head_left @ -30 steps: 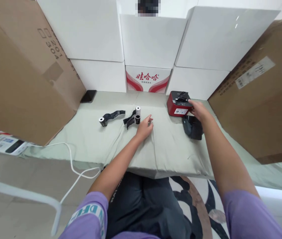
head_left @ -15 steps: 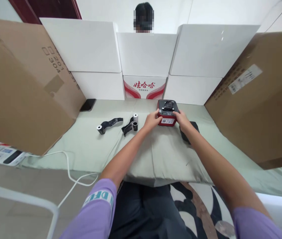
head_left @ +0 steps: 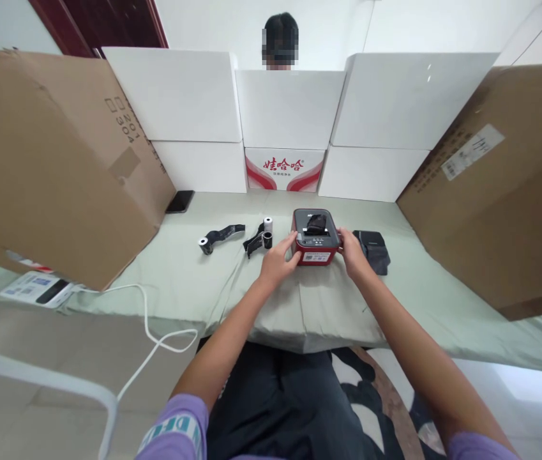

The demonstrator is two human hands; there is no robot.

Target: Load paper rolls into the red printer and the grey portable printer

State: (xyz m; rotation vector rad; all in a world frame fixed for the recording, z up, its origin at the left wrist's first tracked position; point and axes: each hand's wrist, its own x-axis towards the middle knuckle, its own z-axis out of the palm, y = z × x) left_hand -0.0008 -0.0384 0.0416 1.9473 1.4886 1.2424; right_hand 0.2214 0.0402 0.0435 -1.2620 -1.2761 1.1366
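A small red and black label printer (head_left: 317,240) stands upright on the cloth-covered table in front of me. Black film sticks up from the slot in its top. My left hand (head_left: 278,260) grips its left side, and my right hand (head_left: 352,254) holds the right side, with some fingertips hidden behind it. Just right of that hand lies a black pouch-like item (head_left: 375,250). To the left are an unwound roll of black ribbon (head_left: 223,235) with a white core, and a second black ribbon (head_left: 254,243) strung between a white roll and a dark one.
Large cardboard boxes flank the table, one on the left (head_left: 60,172) and one on the right (head_left: 505,211). Stacked white boxes (head_left: 290,108) form a wall at the back, with a person's head behind. A dark phone (head_left: 180,201) and a power strip (head_left: 38,289) with white cable lie left.
Both hands have brought the printer nearer to me and slightly left. More of the black pouch-like item now shows beside my right hand. My view has shifted a little.
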